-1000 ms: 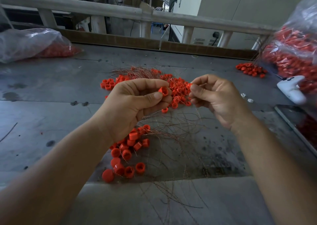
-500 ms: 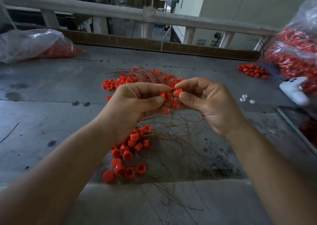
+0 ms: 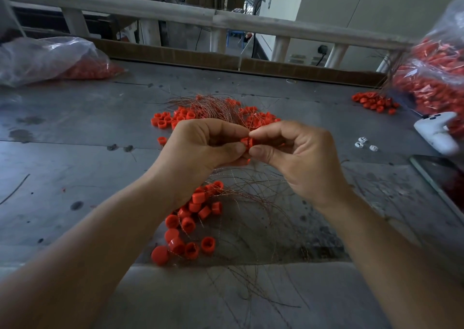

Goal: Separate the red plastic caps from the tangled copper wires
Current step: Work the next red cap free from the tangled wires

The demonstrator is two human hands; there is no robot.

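two hands [image 3: 251,153] pinch one red cap [image 3: 247,142].

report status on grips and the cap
Left grip and right grip both pinching one red cap. Copper wires tangled beneath, across loose caps. Nothing else blocking.

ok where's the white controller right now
Head view: the white controller lies at the table's right edge, beside the bag of red caps, just beyond the dark screen.

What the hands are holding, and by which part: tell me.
The left hand and right hand both pinch one red cap by its sides.
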